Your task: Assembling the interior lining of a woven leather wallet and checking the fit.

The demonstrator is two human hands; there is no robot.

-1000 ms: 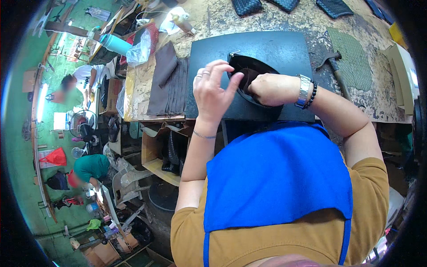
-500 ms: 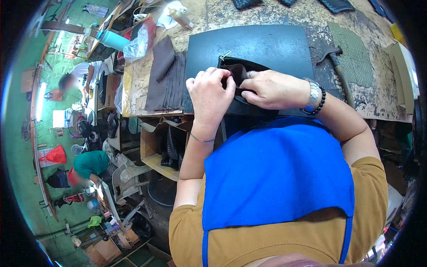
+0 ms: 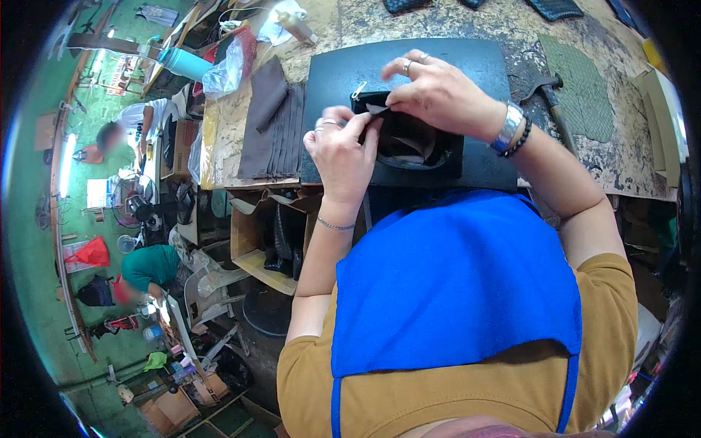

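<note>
A black zippered pouch (image 3: pixel 451 162) lies on a dark flat board (image 3: pixel 336 69), its mouth spread and a paler lining (image 3: pixel 409 142) showing inside. The metal zipper pull (image 3: pixel 358 90) sticks out at its upper left corner. My left hand (image 3: pixel 342 153) pinches the pouch's left edge between thumb and fingers. With thumb and index finger, my right hand (image 3: pixel 442 93) grips the upper edge close by, its other fingers raised. A small whitish piece shows between the two hands; what it is I cannot make out.
A stack of dark brown sheets (image 3: pixel 270 142) lies left of the board. To the right are a hammer (image 3: pixel 551 98) and a green textured sheet (image 3: pixel 580 87). A bottle (image 3: pixel 296 28) stands at the back. Two people work far left, and an open box (image 3: pixel 266 271) sits below the table edge.
My right hand has come out of the pouch's opening and moved up to its upper edge. More of the pouch's inside now shows. My left hand stays at the left edge.
</note>
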